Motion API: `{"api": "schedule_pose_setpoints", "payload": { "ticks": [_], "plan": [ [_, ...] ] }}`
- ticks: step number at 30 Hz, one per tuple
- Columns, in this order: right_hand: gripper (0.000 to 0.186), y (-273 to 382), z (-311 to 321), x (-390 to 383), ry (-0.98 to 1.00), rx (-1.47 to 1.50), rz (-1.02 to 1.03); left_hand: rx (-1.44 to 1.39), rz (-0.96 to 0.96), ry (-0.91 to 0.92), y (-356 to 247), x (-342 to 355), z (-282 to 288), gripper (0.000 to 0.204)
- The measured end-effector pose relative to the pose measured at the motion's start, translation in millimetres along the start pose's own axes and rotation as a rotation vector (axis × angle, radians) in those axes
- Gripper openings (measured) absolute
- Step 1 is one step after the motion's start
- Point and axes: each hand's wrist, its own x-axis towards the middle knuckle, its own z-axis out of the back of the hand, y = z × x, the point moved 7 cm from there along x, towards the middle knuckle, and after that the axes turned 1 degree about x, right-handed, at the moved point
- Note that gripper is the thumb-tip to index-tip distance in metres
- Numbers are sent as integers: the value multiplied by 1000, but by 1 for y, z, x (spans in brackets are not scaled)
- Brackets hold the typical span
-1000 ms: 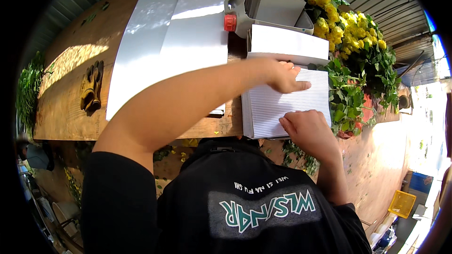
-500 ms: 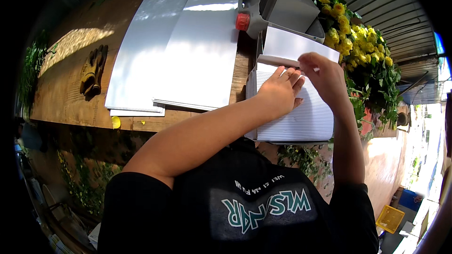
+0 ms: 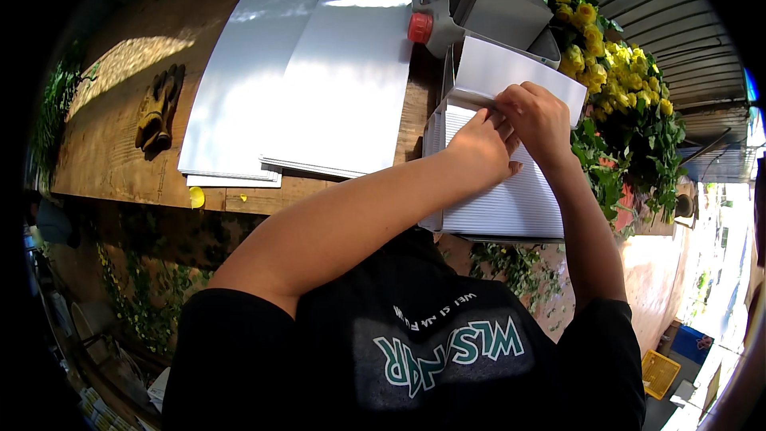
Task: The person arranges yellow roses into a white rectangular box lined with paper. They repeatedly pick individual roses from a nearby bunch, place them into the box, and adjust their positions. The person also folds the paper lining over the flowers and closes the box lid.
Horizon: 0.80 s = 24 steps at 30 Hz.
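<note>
Many thin white sheets, their edges in tight parallel lines, form a packed row (image 3: pixel 503 203) at the table's front right. At its far end a white panel (image 3: pixel 519 72) leans back. My left hand (image 3: pixel 483 150) lies across the row, fingers spread and slightly bent, their tips beside my right hand's. Over the crease below the panel, my right hand (image 3: pixel 538 124) is closed in a pinch; what is between its fingertips is hidden.
Large white boards (image 3: pixel 343 72) lie stacked on the wooden table (image 3: pixel 215 40). Behind the row stand a grey jug with a red cap (image 3: pixel 420 28) and a grey bin (image 3: pixel 511 12). Yellow roses (image 3: pixel 614 64) crowd the right side. Worn gloves (image 3: pixel 159 112) lie at left.
My right hand has moved slightly left and its fingers have closed together beside my left fingertips. My left hand stays on the row, its fingers a little more bent. The view has shifted slightly.
</note>
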Motion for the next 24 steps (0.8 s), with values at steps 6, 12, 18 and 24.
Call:
{"api": "schedule_pose_setpoints", "payload": {
  "ticks": [6, 12, 18, 24],
  "plan": [
    [24, -3, 6, 13, 44, 80, -79, 37, 11, -39, 4, 1, -5, 59],
    [61, -42, 8, 44, 476, 160, -208, -80, 27, 20, 2, 1, -3, 57],
    [21, -4, 10, 26, 694, 10, -18, -117, 40, -59, 4, 2, -11, 52],
    [12, 12, 4, 19, 760, 44, 66, 295, 6, -142, -22, 0, -14, 47]
  ]
}}
